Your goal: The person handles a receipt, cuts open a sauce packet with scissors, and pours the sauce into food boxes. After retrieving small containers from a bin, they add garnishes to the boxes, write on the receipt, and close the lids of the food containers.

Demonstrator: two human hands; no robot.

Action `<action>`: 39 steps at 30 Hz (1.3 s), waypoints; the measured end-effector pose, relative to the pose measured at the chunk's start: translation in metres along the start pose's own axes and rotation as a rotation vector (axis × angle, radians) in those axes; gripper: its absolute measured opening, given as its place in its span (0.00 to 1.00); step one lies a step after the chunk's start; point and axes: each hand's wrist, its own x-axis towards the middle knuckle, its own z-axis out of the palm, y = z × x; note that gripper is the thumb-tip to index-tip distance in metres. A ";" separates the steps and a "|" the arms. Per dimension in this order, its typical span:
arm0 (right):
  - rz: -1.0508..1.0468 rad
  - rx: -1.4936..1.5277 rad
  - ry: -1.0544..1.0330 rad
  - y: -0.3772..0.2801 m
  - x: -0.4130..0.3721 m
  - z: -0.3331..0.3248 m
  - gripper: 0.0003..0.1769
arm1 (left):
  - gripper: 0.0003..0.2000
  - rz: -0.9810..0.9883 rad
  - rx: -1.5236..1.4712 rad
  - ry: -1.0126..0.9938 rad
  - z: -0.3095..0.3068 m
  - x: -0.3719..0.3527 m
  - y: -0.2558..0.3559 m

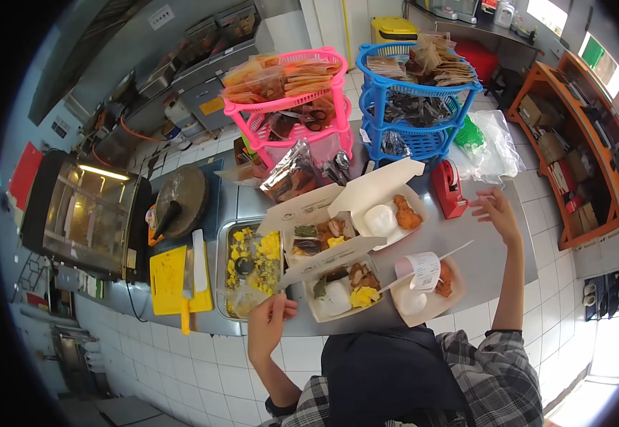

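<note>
My left hand (270,322), fingers curled in, is at the counter's front edge, by the corner of a steel tray (222,277) of yellow scrambled egg (270,245). What it holds, if anything, I cannot tell. To its right, an open white box (309,313) holds rice, egg and browned meat. My right hand (496,211), fingers apart, is raised beside a red tape dispenser (449,191). Between my hands, a box (430,319) holds rice and fried chicken (444,280), under a printed receipt (427,270). Behind stand two more open meal boxes, one with rice (380,220) and fried chicken (407,212).
A knife (200,263) and a yellow-handled blade lie on a yellow cutting board (163,281) at left, beside a stone mortar (181,203) and a lit display warmer (85,213). Pink (288,107) and blue (416,89) racks of packets stand at the back. Orange shelves (573,149) stand right.
</note>
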 end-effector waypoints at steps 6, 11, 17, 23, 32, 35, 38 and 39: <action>0.029 0.006 -0.003 0.019 -0.017 -0.026 0.12 | 0.18 0.103 0.053 -0.186 0.099 -0.003 0.044; -0.003 0.001 -0.027 0.035 -0.019 -0.037 0.12 | 0.17 0.007 0.118 -0.264 0.139 -0.018 0.060; -0.010 0.006 -0.018 0.043 -0.014 -0.036 0.11 | 0.17 -0.008 0.032 -0.158 0.117 -0.019 0.037; -0.042 -0.021 -0.033 0.043 -0.004 -0.024 0.10 | 0.20 0.385 0.696 0.646 0.016 0.019 -0.005; -0.405 -0.226 -0.110 -0.052 0.044 0.050 0.18 | 0.40 -0.434 0.894 0.567 -0.073 0.039 -0.065; -0.700 -0.454 -0.088 -0.081 0.067 0.103 0.27 | 0.36 -0.442 0.910 0.504 -0.088 0.050 -0.078; -0.769 -0.565 -0.196 -0.084 0.082 0.121 0.32 | 0.28 -0.390 0.828 0.517 -0.123 0.071 -0.116; -0.637 -0.484 -0.343 -0.082 0.083 0.124 0.33 | 0.24 -0.360 0.771 0.540 -0.139 0.077 -0.134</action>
